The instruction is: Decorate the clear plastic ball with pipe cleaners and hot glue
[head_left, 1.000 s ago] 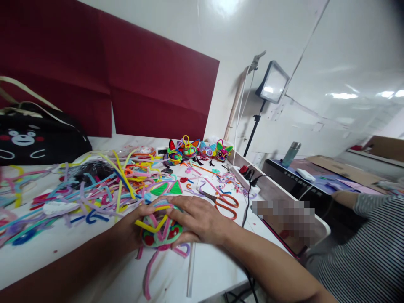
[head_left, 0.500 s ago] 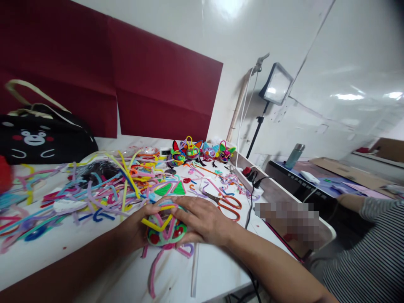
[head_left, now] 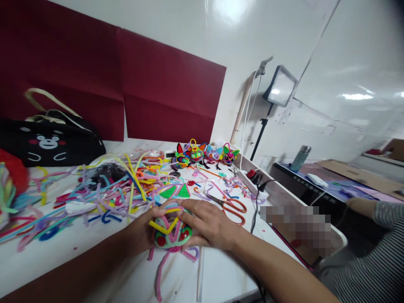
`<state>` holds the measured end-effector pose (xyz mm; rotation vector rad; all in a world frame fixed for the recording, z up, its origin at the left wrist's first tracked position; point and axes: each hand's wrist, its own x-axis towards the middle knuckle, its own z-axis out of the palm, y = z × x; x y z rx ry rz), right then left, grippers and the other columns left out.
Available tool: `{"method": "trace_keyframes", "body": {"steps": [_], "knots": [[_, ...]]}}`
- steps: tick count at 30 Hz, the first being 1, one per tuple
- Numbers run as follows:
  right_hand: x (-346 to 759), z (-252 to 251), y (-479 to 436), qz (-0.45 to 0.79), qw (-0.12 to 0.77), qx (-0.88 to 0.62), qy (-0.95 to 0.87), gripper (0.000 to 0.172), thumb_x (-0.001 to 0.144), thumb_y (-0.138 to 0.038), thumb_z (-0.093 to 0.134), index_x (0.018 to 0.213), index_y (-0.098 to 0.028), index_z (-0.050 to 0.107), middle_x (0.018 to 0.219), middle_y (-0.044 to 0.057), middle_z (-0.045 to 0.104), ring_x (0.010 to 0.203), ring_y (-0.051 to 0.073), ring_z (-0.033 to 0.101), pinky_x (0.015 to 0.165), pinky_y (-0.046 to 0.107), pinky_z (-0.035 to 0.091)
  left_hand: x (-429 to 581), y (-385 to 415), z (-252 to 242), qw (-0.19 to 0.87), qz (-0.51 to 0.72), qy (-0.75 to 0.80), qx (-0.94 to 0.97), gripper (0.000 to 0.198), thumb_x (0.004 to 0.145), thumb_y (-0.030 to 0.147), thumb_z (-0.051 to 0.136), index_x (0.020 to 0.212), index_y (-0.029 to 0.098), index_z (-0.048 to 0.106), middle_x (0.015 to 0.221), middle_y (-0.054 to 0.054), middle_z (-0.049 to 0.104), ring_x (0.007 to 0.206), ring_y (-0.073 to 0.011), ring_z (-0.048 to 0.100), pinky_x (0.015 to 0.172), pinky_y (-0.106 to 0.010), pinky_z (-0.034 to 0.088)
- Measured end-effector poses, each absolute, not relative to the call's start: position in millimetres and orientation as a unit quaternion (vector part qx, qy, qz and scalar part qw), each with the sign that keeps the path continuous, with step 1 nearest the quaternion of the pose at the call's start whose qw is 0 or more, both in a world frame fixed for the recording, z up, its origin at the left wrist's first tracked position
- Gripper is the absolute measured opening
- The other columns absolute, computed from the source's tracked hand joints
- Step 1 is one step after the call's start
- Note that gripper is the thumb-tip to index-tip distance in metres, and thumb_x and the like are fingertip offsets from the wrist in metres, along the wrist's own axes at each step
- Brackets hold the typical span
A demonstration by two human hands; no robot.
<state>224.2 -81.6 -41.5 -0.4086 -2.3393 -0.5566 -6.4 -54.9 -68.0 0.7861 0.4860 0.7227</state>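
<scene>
Both hands are wrapped around a round pipe-cleaner craft (head_left: 173, 235) with green, pink and yellow strips and two red spots. My left hand (head_left: 145, 229) grips its left side, fingers partly hidden behind it. Across its top and right side lie the fingers of my right hand (head_left: 205, 223). A bent yellow strip (head_left: 160, 227) crosses the front. Pink strips (head_left: 161, 275) hang from its lower edge onto the white table (head_left: 126, 273). Just behind the hands are two green triangular pieces (head_left: 182, 191). Orange-handled scissors (head_left: 232, 206) lie right of them.
Loose colourful pipe cleaners (head_left: 104, 198) cover the table's left side. Several finished crafts (head_left: 195, 153) stand at the back, near a black bag (head_left: 53, 145). A power strip (head_left: 259, 185) with cables runs along the right edge. Another person's striped sleeve (head_left: 385, 214) is at far right.
The whole view has shifted, so things appear slightly farther right and lower. More of a red item shows at the left edge. Both hands keep their hold on the craft.
</scene>
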Motion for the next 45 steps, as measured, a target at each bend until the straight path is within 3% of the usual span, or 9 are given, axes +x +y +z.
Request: {"method": "trace_keyframes", "body": {"steps": [3,12,17,22,30,39,45], "knots": [[225.7,-44.0,-80.5,-0.206,0.322,-0.167,-0.909,0.063,0.097,-0.059,0.054,0.135,-0.009,0.049,0.133,0.023,0.064,0.131,0.026,0.058,0.103,0.037,0.054,-6.2,-55.4,-66.7,0.836,0.338,0.225,0.370,0.043,0.080,0.027,0.068,0.122,0.020,0.068,0.081,-0.005,0.078,0.076,-0.0272,0.075,0.073,-0.039,0.061],[226.5,-45.5,-81.2,-0.209,0.311,-0.174,-0.911,0.068,0.096,-0.064,0.049,0.134,-0.008,0.052,0.134,0.023,0.063,0.132,0.026,0.057,0.101,0.038,0.055,-7.3,-50.9,-72.2,0.838,0.342,0.235,0.355,0.030,0.076,0.029,0.074,0.105,0.019,0.073,0.092,-0.007,0.080,0.083,-0.0268,0.076,0.078,-0.039,0.061],[224.7,-43.2,-82.1,-0.200,0.338,-0.163,-0.905,0.063,0.096,-0.059,0.054,0.133,-0.007,0.053,0.133,0.022,0.064,0.128,0.027,0.060,0.101,0.037,0.055,-6.2,-50.5,-72.9,0.836,0.344,0.234,0.358,0.036,0.073,0.028,0.076,0.108,0.020,0.072,0.093,-0.007,0.079,0.075,-0.0260,0.075,0.072,-0.038,0.061],[223.4,-41.4,-82.8,-0.205,0.345,-0.156,-0.903,0.062,0.099,-0.060,0.048,0.133,-0.008,0.052,0.132,0.022,0.065,0.128,0.026,0.060,0.104,0.036,0.053,-7.7,-53.0,-71.1,0.830,0.344,0.245,0.364,0.048,0.075,0.030,0.075,0.121,0.018,0.068,0.095,-0.010,0.080,0.082,-0.0284,0.076,0.073,-0.038,0.062],[222.8,-41.2,-83.3,-0.197,0.348,-0.160,-0.902,0.061,0.101,-0.060,0.042,0.133,-0.008,0.051,0.129,0.021,0.066,0.126,0.026,0.062,0.101,0.036,0.055,-7.4,-55.0,-68.4,0.831,0.347,0.233,0.367,0.046,0.081,0.027,0.070,0.125,0.016,0.066,0.097,-0.009,0.079,0.087,-0.0292,0.075,0.079,-0.041,0.061],[224.8,-41.2,-83.2,-0.207,0.333,-0.166,-0.905,0.062,0.100,-0.060,0.045,0.133,-0.009,0.051,0.133,0.022,0.064,0.126,0.027,0.062,0.100,0.037,0.056,-3.5,-52.6,-69.8,0.842,0.351,0.199,0.358,0.036,0.075,0.025,0.073,0.111,0.018,0.073,0.083,-0.007,0.078,0.079,-0.0271,0.075,0.074,-0.038,0.062],[225.1,-42.7,-82.2,-0.205,0.331,-0.162,-0.907,0.064,0.099,-0.060,0.048,0.135,-0.007,0.050,0.134,0.023,0.063,0.129,0.028,0.059,0.102,0.038,0.055,-6.9,-53.3,-69.9,0.849,0.337,0.200,0.355,0.040,0.077,0.027,0.074,0.117,0.020,0.073,0.086,-0.007,0.080,0.080,-0.0276,0.076,0.074,-0.038,0.062]]}}
